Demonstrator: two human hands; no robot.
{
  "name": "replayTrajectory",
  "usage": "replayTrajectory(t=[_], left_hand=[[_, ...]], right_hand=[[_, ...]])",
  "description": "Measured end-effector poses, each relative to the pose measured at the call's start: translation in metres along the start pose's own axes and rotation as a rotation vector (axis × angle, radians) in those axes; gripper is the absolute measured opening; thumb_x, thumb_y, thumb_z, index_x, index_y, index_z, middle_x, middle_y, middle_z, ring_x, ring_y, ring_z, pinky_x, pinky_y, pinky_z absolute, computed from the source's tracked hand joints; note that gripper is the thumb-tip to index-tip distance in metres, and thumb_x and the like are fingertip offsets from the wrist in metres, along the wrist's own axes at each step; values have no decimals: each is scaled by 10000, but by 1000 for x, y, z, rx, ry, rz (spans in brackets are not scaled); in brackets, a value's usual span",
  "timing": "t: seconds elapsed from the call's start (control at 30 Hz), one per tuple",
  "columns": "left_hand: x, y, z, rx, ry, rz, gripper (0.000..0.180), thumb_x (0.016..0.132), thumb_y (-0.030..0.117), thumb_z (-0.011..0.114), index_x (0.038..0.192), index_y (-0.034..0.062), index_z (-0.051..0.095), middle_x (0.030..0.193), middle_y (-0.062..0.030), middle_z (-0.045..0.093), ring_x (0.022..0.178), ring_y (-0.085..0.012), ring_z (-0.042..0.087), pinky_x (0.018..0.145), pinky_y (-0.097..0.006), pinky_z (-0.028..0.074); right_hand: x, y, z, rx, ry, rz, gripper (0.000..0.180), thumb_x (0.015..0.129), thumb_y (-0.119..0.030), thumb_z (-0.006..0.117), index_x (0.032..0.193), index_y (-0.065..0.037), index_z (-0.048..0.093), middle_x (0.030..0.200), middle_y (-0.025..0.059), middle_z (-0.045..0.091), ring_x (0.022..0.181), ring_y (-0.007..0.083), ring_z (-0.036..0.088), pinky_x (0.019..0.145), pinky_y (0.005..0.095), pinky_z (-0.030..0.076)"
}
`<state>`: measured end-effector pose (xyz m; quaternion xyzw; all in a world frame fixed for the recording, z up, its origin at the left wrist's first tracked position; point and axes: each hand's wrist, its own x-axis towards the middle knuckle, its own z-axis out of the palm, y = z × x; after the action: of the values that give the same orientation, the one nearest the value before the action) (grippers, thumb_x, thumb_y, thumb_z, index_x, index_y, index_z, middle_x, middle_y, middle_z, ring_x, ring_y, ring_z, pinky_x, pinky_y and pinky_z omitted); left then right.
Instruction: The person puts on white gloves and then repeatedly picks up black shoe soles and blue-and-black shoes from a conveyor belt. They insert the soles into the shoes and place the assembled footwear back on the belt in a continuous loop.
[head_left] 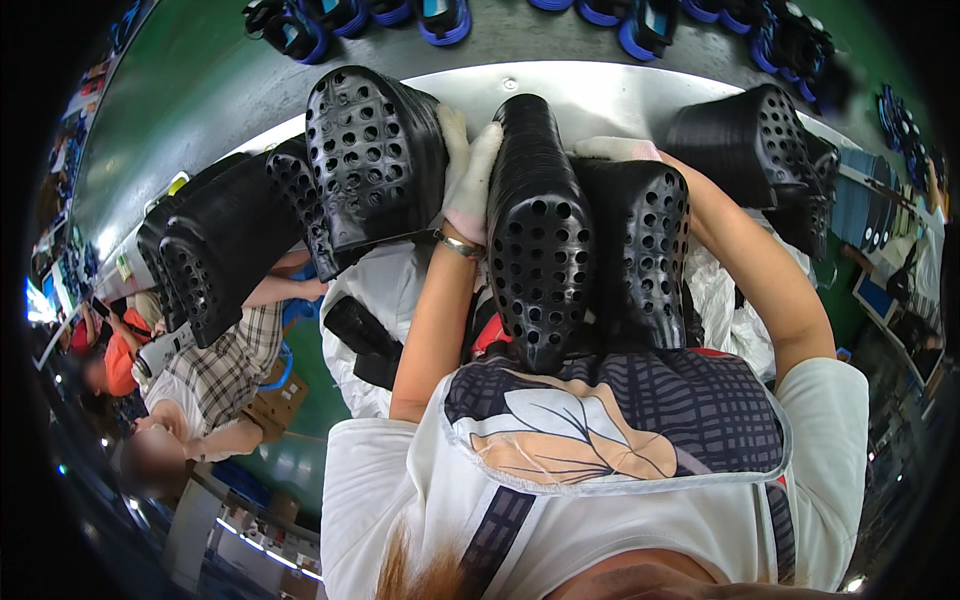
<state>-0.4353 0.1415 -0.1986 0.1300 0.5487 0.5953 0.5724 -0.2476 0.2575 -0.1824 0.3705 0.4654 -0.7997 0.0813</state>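
Observation:
Black plastic pieces dotted with round holes, rounded like shoe inserts, lie nested in long stacks. My left hand [468, 178], in a pale glove, presses along the left side of the middle stack [542, 225], its thumb apart from the fingers. To the right of that, a second stack [655, 255] lies alongside. Around its far side reaches my right hand [620, 149], also gloved and partly hidden, its fingers stretched to the left. Both stacks are held between my hands, their near ends over my patterned apron [620, 420]. Left of my left hand rests another large stack [375, 160], apart from the middle one.
More black stacks lie left [230, 240] and right [745, 145] along the pale curved table edge [480, 85]. Black-and-blue shoes [440, 22] stand in rows beyond it. White plastic bags [725, 310] hang near my lap. Another person [215, 385] sits at the left.

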Motion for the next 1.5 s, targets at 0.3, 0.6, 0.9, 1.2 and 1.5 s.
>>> replayTrajectory(t=[0.3, 0.6, 0.9, 1.2, 1.5], left_hand=[[20, -14, -67, 31, 161, -57, 708, 975, 188, 393, 1500, 63, -65, 1410, -191, 299, 1281, -250, 367, 1072, -325, 319], [62, -66, -64, -643, 93, -361, 378, 983, 398, 381, 1147, 64, 451, 1053, -103, 589, 906, -209, 623, 809, -354, 541], [49, 9, 3, -530, 59, -467, 497, 959, 453, 411, 1180, 50, 601, 1113, -70, 656, 968, -191, 625, 877, -331, 493], [41, -24, -30, -194, -375, -268, 684, 893, 488, 512, 1425, 91, 347, 1387, -64, 482, 1269, -214, 431, 1124, -426, 227], [29, -21, 20, -574, -214, -351, 582, 989, 458, 256, 1327, 55, 506, 1257, -102, 591, 1097, -191, 602, 942, -341, 501]], right_hand=[[72, 4, 2, 409, 210, 411, 240, 877, -263, 642, 969, -49, 701, 819, 39, 677, 648, 160, 615, 589, 321, 517], [51, -5, -12, 696, 357, 207, 240, 958, -229, 500, 845, -89, 659, 733, 10, 651, 568, 129, 603, 513, 267, 507], [23, -29, -32, 638, 570, 206, 277, 916, -312, 577, 886, -42, 628, 758, 41, 646, 614, 177, 605, 565, 328, 505], [-15, -63, -35, 432, 483, -112, 635, 978, -446, 397, 1355, 63, 425, 1239, 148, 583, 1098, 217, 582, 968, 333, 440], [-60, -96, 13, 14, 479, -361, 498, 1009, -289, 333, 1351, 55, 441, 1373, 140, 478, 1283, 218, 418, 1105, 326, 264]])
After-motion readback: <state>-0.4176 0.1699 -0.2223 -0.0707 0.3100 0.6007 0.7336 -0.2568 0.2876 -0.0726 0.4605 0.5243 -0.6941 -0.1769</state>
